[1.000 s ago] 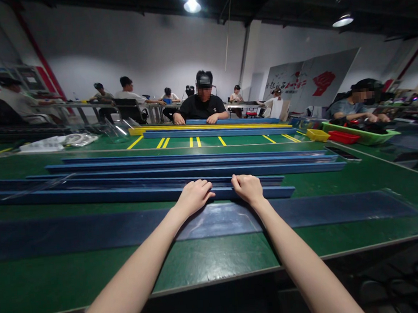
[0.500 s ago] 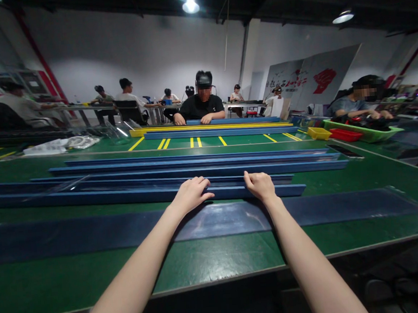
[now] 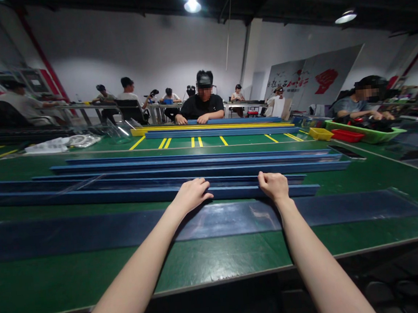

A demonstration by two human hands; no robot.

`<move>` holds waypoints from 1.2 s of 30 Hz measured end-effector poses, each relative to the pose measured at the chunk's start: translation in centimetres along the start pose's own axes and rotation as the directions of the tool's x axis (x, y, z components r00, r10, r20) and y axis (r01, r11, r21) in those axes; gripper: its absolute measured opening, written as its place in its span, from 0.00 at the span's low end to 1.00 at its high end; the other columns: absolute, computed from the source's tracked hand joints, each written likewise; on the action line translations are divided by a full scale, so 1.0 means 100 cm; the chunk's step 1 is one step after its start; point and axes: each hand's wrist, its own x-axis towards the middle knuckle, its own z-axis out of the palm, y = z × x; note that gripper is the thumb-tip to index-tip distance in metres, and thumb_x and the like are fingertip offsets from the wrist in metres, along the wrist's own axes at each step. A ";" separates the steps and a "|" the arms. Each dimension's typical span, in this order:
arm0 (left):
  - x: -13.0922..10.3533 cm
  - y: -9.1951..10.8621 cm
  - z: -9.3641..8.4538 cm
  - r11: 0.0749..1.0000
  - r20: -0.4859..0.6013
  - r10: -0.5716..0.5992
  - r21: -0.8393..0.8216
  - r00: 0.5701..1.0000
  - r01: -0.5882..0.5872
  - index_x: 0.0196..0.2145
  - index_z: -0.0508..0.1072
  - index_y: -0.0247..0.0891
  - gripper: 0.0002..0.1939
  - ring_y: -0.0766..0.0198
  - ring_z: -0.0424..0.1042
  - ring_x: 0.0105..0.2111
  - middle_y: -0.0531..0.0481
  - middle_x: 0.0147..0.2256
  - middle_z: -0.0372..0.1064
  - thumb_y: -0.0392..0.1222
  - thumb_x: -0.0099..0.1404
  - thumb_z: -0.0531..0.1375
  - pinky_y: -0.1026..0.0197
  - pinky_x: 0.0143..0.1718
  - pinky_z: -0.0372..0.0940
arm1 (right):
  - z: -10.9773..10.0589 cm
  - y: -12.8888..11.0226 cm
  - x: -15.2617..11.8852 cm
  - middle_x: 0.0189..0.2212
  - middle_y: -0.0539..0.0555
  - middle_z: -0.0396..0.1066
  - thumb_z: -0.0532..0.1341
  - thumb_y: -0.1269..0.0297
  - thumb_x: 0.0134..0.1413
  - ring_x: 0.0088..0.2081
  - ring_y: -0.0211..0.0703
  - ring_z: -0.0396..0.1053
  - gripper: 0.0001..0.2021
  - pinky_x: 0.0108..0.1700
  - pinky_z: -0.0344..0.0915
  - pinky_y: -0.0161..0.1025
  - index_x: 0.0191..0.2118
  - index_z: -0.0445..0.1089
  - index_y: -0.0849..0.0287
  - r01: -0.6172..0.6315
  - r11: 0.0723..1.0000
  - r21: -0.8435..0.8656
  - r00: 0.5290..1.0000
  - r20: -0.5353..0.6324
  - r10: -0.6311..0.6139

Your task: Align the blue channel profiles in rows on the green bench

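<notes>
A long blue channel strip [image 3: 233,192] lies crosswise on the green table, its raised walls running left to right. My left hand [image 3: 193,194] is closed over its near wall around the middle, fingers curled inside and thumb on the front side. Farther right, my right hand [image 3: 274,186] grips the same strip near its right end, with the fingertips hidden. Clear film [image 3: 79,185] lies across the strip's left part. Nearer to me, a flat dark blue, glossy plastic strip [image 3: 221,219] stretches beneath my forearms.
Behind the held piece lie more blue channel strips [image 3: 152,165]. A phone [image 3: 346,152] rests at their right. Across the table, a person [image 3: 204,101] handles blue and yellow strips [image 3: 206,127]. Yellow, red [image 3: 346,134] and green trays stand at the far right.
The channel strip has slid to the right, and my right hand has moved right with it. My left hand stays nearly in place. The clear film has also shifted right.
</notes>
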 end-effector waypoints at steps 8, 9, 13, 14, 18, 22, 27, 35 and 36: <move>0.000 0.001 0.001 1.000 0.013 -0.004 0.007 1.000 0.004 0.30 0.67 0.37 0.11 0.62 0.67 0.36 0.50 0.33 0.67 0.48 0.60 0.55 0.65 0.30 0.59 | -0.006 -0.005 -0.001 0.23 0.57 0.73 0.47 0.59 0.54 0.25 0.40 0.67 0.22 0.25 0.46 0.34 0.22 0.74 0.59 -0.001 1.000 0.011 1.000 0.018 0.001; 0.000 0.001 0.001 1.000 0.014 -0.004 0.010 1.000 0.004 0.30 0.67 0.37 0.11 0.62 0.67 0.36 0.50 0.33 0.67 0.48 0.60 0.55 0.65 0.30 0.59 | -0.006 -0.006 -0.001 0.23 0.57 0.73 0.47 0.59 0.54 0.25 0.40 0.67 0.22 0.25 0.46 0.34 0.22 0.74 0.59 0.000 1.000 0.010 1.000 0.019 -0.001; 0.000 0.001 0.002 1.000 0.015 -0.002 0.020 1.000 0.002 0.30 0.66 0.37 0.11 0.62 0.67 0.36 0.50 0.33 0.67 0.48 0.61 0.55 0.65 0.30 0.59 | -0.008 -0.010 -0.001 0.23 0.56 0.73 0.47 0.58 0.54 0.24 0.39 0.66 0.21 0.25 0.44 0.33 0.22 0.73 0.59 0.005 1.000 0.016 1.000 0.015 -0.005; 0.000 0.001 0.002 1.000 0.012 -0.002 0.021 1.000 0.001 0.30 0.66 0.37 0.11 0.62 0.67 0.36 0.50 0.33 0.67 0.48 0.61 0.55 0.65 0.30 0.59 | -0.008 -0.012 -0.001 0.22 0.56 0.72 0.48 0.58 0.54 0.24 0.38 0.66 0.21 0.25 0.43 0.33 0.22 0.73 0.59 0.011 1.000 0.028 1.000 0.009 -0.011; 0.000 0.001 0.002 1.000 0.000 0.000 0.022 1.000 0.000 0.30 0.66 0.37 0.11 0.63 0.67 0.36 0.50 0.34 0.67 0.48 0.60 0.55 0.65 0.30 0.59 | -0.010 -0.028 -0.004 0.21 0.54 0.71 0.47 0.58 0.54 0.23 0.35 0.64 0.21 0.24 0.42 0.33 0.19 0.69 0.60 0.095 0.989 0.112 0.995 -0.042 -0.091; 0.000 0.002 0.002 1.000 -0.016 0.008 0.020 1.000 -0.008 0.30 0.67 0.37 0.11 0.63 0.66 0.38 0.51 0.34 0.67 0.48 0.60 0.56 0.65 0.30 0.59 | -0.010 -0.047 -0.008 0.20 0.52 0.70 0.47 0.60 0.55 0.24 0.34 0.64 0.20 0.24 0.42 0.33 0.18 0.67 0.61 0.200 0.970 0.141 0.979 -0.074 -0.191; 0.000 0.003 0.001 1.000 -0.006 -0.004 0.004 1.000 0.004 0.31 0.67 0.37 0.11 0.62 0.67 0.38 0.50 0.34 0.68 0.48 0.60 0.56 0.65 0.31 0.59 | -0.007 -0.057 -0.008 0.22 0.52 0.72 0.47 0.59 0.54 0.24 0.35 0.66 0.20 0.24 0.42 0.33 0.19 0.70 0.59 0.161 0.980 0.113 0.987 0.003 -0.163; 0.000 0.004 -0.003 0.998 0.049 -0.061 0.014 0.997 0.060 0.32 0.68 0.38 0.12 0.60 0.69 0.36 0.48 0.33 0.71 0.49 0.61 0.54 0.65 0.29 0.58 | -0.009 -0.058 -0.005 0.23 0.53 0.73 0.46 0.59 0.55 0.25 0.38 0.68 0.21 0.25 0.45 0.34 0.22 0.73 0.56 0.114 0.990 0.083 0.988 0.098 -0.122; 0.001 0.005 -0.004 0.998 0.055 -0.067 0.016 0.996 0.067 0.32 0.68 0.38 0.12 0.60 0.70 0.35 0.48 0.33 0.71 0.50 0.61 0.54 0.65 0.28 0.57 | -0.010 -0.058 -0.005 0.24 0.53 0.74 0.46 0.59 0.55 0.25 0.39 0.68 0.21 0.25 0.46 0.34 0.22 0.73 0.56 0.114 0.990 0.084 0.987 0.102 -0.122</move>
